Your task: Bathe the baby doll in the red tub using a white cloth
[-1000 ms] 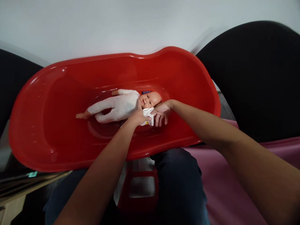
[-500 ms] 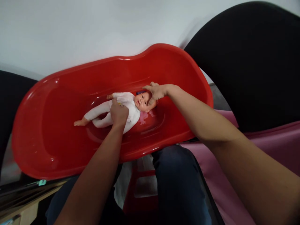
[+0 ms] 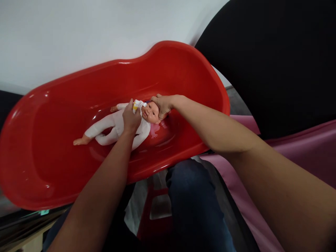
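Note:
A baby doll (image 3: 118,122) in a white sleepsuit lies on its back in the red plastic baby bathtub (image 3: 52,140), its feet towards the left. My left hand (image 3: 131,118) rests on the doll's chest, with its fingers closed by a small white cloth with a yellow patch (image 3: 136,106). My right hand (image 3: 162,106) lies over the top of the doll's head, its fingers curving around it. The hands are close together, and part of the doll's body is hidden under my left hand.
A pink print (image 3: 154,130) marks the tub floor. Below the tub are denim-covered legs (image 3: 190,199) and a red stool (image 3: 154,213). Pink fabric (image 3: 294,150) spreads at right, and a large black padded shape (image 3: 270,59) rises behind the tub.
The white cloth has gone from the doll's neck to its upper chest with my left hand. My right hand has moved from beside the neck onto the head. The view has swung, shifting the tub left.

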Action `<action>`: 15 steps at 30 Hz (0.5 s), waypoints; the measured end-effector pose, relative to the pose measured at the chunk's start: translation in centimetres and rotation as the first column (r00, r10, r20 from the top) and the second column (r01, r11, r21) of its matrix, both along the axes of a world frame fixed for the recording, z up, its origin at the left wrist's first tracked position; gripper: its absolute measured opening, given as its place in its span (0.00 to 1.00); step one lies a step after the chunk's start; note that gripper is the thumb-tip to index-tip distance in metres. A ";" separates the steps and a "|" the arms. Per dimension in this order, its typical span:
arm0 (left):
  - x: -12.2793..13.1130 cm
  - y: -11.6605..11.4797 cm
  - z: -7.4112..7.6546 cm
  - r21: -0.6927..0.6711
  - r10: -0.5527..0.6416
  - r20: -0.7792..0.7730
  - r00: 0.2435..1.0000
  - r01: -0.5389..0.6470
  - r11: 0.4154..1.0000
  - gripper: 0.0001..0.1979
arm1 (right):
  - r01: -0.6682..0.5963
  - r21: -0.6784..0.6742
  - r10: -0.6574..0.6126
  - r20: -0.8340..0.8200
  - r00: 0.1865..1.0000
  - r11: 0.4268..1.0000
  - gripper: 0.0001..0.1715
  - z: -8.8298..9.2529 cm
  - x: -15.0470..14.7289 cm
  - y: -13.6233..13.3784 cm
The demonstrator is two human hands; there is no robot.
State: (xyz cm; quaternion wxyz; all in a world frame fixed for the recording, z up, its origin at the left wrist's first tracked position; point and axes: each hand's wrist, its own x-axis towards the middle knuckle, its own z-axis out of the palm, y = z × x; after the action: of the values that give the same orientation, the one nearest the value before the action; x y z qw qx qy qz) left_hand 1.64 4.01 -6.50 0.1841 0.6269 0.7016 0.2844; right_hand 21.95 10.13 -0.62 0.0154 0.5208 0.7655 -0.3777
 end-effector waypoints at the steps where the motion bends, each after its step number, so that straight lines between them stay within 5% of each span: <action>1: 0.1 0.2 0.0 0.013 -0.002 0.034 0.999 0.002 1.000 0.26 | 0.017 -0.001 -0.017 -0.016 1.000 1.000 0.34 0.0 0.0 0.0; 9: 0.1 0.7 1.5 0.322 0.231 0.098 0.968 -0.250 0.913 0.27 | 0.021 -0.008 -0.022 -0.058 0.998 1.000 0.20 1.3 -0.3 -0.7; 15: -0.5 0.7 2.5 0.307 0.399 0.157 0.904 -0.428 0.850 0.31 | 0.026 0.009 -0.025 -0.058 0.998 1.000 0.22 1.3 -0.4 -0.7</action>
State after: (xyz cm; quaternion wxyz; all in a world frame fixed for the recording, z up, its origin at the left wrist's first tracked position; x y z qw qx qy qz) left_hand 1.09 4.73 -4.04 0.0400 0.4702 0.7526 0.4592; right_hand 21.55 9.40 0.63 -0.0142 0.5194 0.7608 -0.3888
